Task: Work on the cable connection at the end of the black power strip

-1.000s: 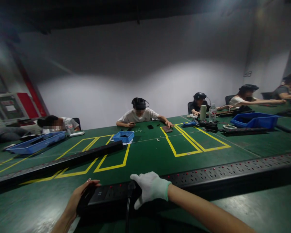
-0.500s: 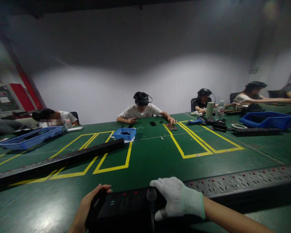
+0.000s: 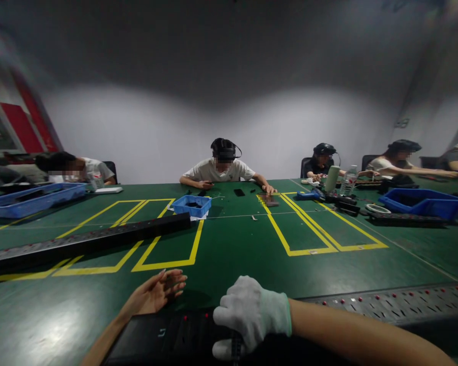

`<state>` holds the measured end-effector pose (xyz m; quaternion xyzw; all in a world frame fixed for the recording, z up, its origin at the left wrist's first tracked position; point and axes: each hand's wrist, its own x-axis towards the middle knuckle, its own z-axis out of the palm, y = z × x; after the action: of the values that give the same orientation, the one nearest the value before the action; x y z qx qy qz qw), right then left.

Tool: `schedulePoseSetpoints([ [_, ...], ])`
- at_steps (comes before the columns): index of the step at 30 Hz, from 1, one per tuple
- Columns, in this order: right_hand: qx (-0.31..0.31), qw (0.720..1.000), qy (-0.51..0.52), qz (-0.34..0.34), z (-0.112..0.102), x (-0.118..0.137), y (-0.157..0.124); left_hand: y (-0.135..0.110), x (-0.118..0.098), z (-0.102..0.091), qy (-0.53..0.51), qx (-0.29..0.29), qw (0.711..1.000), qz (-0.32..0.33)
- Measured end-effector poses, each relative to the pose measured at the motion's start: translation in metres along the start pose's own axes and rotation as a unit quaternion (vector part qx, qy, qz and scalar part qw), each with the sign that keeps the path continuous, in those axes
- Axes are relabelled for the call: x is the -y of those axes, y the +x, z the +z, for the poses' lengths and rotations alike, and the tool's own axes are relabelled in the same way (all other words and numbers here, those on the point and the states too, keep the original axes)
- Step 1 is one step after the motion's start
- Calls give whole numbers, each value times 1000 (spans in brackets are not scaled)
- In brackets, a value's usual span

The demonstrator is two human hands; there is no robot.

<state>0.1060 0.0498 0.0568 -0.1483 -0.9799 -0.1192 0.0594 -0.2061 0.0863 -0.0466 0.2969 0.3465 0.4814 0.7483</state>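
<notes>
A long black power strip [image 3: 148,338] with small red buttons or lights and rows of sockets lies before me along the near table edge. My left hand [image 3: 156,294], bare, hovers over its left end, fingers apart and slightly curled, holding nothing. In a white knit glove, my right hand [image 3: 248,310] is closed around a black plug on the strip's top. The plug's cord [image 3: 235,348] runs down toward me from between thumb and fingers. Most of the plug is hidden by the glove, so how far it sits in a socket cannot be seen.
Another strip [image 3: 87,239] lies at left across yellow tape frames on the green table [image 3: 244,254]. Blue bins [image 3: 193,206] stand left and right, with a blue-handled tool [image 3: 308,194] and bottles [image 3: 349,183] to the right. Several co-workers sit around the far side.
My left hand has lifted off the strip's end and opened above it. My right hand has moved left and closed over the plug, which earlier stood beside its fingers.
</notes>
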Motion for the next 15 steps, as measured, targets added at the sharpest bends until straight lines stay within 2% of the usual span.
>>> schedulePoseSetpoints([
  [3,4,1000,22,-2,2,-4,1,2,1,-3,-2,20,1000,-16],
  [10,68,995,68,-13,0,-9,2,4,5,-11,6,53,998,-38],
  [15,88,994,66,-7,-2,-9,5,5,6,-23,36,47,997,-47],
])
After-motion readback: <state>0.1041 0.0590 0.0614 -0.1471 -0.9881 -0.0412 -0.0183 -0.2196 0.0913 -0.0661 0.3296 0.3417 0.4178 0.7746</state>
